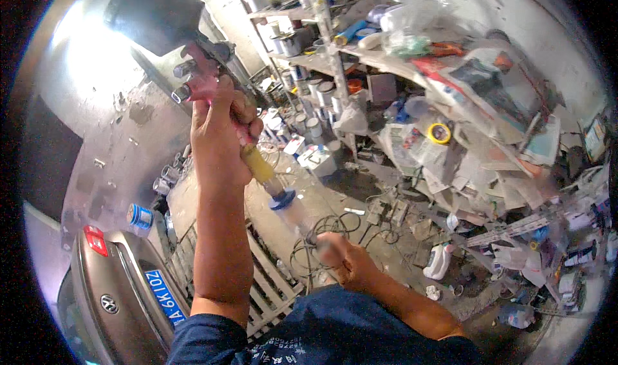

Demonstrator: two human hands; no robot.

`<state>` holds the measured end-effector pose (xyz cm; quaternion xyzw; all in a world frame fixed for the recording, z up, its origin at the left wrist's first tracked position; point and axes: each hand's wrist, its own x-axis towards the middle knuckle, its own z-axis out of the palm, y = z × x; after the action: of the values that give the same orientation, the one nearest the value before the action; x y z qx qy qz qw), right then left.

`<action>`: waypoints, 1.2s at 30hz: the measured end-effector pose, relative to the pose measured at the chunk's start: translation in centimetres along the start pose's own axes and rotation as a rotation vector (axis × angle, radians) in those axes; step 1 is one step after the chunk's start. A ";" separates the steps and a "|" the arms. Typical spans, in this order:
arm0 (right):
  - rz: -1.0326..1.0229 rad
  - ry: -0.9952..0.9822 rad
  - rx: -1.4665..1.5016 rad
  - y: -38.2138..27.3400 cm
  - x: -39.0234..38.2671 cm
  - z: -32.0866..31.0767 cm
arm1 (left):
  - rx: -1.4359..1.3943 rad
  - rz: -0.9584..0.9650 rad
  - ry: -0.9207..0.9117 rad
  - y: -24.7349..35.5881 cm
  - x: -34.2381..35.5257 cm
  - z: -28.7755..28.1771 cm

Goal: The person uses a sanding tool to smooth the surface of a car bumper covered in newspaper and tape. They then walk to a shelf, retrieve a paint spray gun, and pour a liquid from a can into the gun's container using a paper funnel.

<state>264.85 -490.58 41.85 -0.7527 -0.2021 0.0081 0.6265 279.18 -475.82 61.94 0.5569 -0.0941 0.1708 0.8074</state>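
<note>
My left hand (225, 111) is raised at upper left, its fingers wrapped round a pink-stained spray gun (205, 82). A large dark cup (154, 17) sits on top of the gun. Below the hand, in line with the gun's handle, runs a yellow sleeve (259, 165) ending in a blue collar (282, 199). From the collar a pale, motion-smeared streak leads toward my right hand (344, 259), low in front of my body. Its fingers are curled, but blur hides what they may hold. Black hose or cable loops (331, 226) lie on the floor behind it.
A brown car (122, 281) stands at lower left, beside a slatted pallet (257, 294) and a blue-white can (140, 215). Shelves of paint cans (290, 43) rise at the back. On the right, a cluttered bench carries newspapers (489, 152) and a yellow tape roll (439, 133). A white jug (438, 260) stands below.
</note>
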 end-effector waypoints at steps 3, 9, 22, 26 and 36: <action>-0.039 -0.035 -0.029 -1.1 3.6 3.7 | -0.050 0.003 0.001 1.1 2.5 -5.3; -0.077 -0.028 -0.048 -2.6 10.0 10.0 | -0.050 0.025 0.108 2.4 6.8 -13.4; 0.009 -0.073 0.126 -1.3 19.4 13.5 | 0.035 0.078 0.293 2.6 12.3 -19.7; 0.033 -0.220 0.248 2.4 22.1 12.4 | 0.093 0.082 0.374 1.2 12.3 -20.3; -0.111 -0.530 0.008 9.5 27.7 10.9 | 0.682 -0.064 0.643 -12.4 6.4 -25.1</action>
<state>290.21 -472.93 37.20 -0.7096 -0.3999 0.1712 0.5543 288.82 -455.34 44.30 0.7119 0.2395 0.3310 0.5712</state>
